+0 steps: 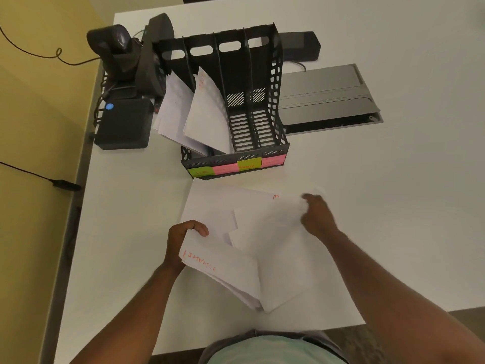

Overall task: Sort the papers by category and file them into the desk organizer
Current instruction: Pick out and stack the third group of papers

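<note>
Left hand [183,239] grips papers [223,269] with blurred orange lettering, unreadable

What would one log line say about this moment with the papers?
left hand: holds paper stack | right hand: pinches loose sheet | desk organizer: two left slots filled, two right slots empty

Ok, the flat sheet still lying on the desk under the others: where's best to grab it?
Take the flat sheet by its far left corner, coming from the organizer side. That corner lies bare; the near part is covered by sheets that the left hand and right hand hold.
</note>
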